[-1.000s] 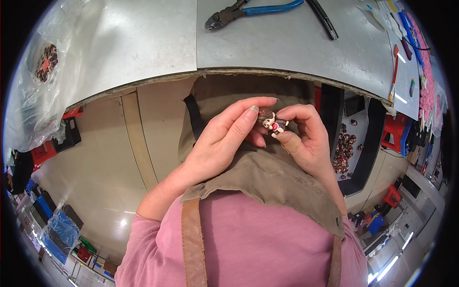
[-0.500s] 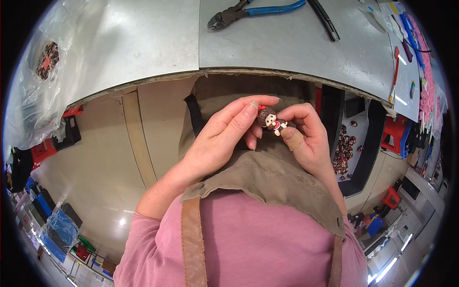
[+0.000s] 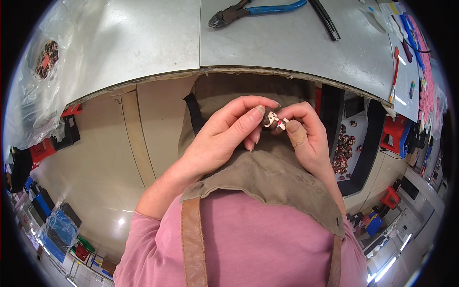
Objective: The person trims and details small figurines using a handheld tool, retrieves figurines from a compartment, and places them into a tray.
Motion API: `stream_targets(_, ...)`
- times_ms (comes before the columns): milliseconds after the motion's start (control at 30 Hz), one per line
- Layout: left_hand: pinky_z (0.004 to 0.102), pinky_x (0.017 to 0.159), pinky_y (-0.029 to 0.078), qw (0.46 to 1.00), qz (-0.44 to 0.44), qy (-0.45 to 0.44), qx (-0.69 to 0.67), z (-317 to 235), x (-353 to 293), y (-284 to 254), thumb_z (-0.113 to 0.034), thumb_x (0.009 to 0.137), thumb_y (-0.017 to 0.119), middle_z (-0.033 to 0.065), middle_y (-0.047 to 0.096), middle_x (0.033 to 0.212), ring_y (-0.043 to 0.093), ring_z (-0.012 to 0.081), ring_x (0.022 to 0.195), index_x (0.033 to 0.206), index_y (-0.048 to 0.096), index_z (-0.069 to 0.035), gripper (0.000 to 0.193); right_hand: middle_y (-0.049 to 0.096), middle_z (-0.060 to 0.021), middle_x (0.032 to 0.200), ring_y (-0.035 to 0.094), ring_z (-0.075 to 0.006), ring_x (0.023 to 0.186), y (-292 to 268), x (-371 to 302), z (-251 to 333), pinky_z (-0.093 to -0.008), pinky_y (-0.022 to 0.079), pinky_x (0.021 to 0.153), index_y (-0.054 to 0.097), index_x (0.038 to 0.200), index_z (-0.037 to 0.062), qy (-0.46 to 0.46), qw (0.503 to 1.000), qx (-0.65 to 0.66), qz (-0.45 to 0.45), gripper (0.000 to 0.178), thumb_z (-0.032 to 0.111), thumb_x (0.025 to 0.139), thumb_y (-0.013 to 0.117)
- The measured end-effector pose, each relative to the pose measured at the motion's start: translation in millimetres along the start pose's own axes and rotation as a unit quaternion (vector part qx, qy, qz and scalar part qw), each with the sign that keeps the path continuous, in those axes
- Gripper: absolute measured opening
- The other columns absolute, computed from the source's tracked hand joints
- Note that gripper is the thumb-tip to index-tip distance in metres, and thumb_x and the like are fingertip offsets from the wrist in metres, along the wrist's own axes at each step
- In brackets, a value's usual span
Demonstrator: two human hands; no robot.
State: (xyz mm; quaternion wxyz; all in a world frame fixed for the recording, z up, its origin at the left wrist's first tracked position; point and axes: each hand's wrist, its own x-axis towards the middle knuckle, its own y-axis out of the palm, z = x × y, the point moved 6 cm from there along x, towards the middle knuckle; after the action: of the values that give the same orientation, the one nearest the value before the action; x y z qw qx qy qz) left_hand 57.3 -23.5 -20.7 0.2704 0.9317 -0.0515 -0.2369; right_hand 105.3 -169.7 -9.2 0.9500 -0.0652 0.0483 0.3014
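Note:
A small doll figurine (image 3: 275, 121), dark brown with a pale face and a bit of red, is held above my lap just off the table's edge. My left hand (image 3: 231, 125) grips its head end, thumb on top and fingers curled beneath. At the other end, my right hand (image 3: 308, 137) has the legs near its thumb and forefinger; a tan bandage wraps that thumb. Fingers cover part of the figurine's head and back.
On the grey table (image 3: 134, 43) lie blue-handled pliers (image 3: 253, 10) and a black tool (image 3: 325, 20). At the far left, a clear plastic bag (image 3: 28, 100) holds many small pieces. Below the table at right, a black-rimmed tray (image 3: 366, 160) contains several similar figurines (image 3: 342, 155).
The figurine has turned in my fingers, and my left thumb now covers more of its head. My right thumb has shifted slightly upward. The tools on the table stay put.

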Motion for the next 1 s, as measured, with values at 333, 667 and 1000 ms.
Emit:
stream_targets(333,0.0211,0.061,0.041,0.999,0.004,-0.031,-0.035,4.4,2.5,-0.1,-0.035,0.104,0.043,-0.0013,0.052,0.072,0.046,0.0059,0.062,0.120,0.057,-0.003,0.038,0.063,-0.0038,0.080,0.058,-0.0083,0.072,0.9,1.8,-3.3,-0.0232,0.046,0.064,0.058,0.097,0.0015,0.013,1.000,0.012,-0.009,0.014,0.015,0.099,0.054)
stream_targets(667,0.0206,0.059,0.040,0.999,0.001,-0.040,-0.031,5.7,4.3,-0.8,-0.041,0.104,0.038,0.0008,0.053,0.074,0.046,0.0064,0.061,0.113,0.057,-0.001,0.045,0.060,-0.0052,0.085,0.058,-0.0119,0.075,7.0,1.8,3.9,-0.0253,0.048,0.070,0.056,0.098,-0.0007,0.050,0.998,-0.007,0.031,0.027,0.024,0.103,0.046)
stream_targets(1000,0.0197,0.057,0.041,0.998,0.001,-0.049,-0.043,10.5,6.9,-3.9,-0.044,0.104,0.037,0.0036,0.060,0.082,0.047,0.0054,0.063,0.104,0.059,-0.002,0.048,0.064,-0.0064,0.083,0.062,-0.0116,0.073,8.8,2.7,1.0,-0.0252,0.051,0.066,0.058,0.096,-0.0012,0.038,0.998,0.043,0.014,0.019,0.016,0.100,0.051)
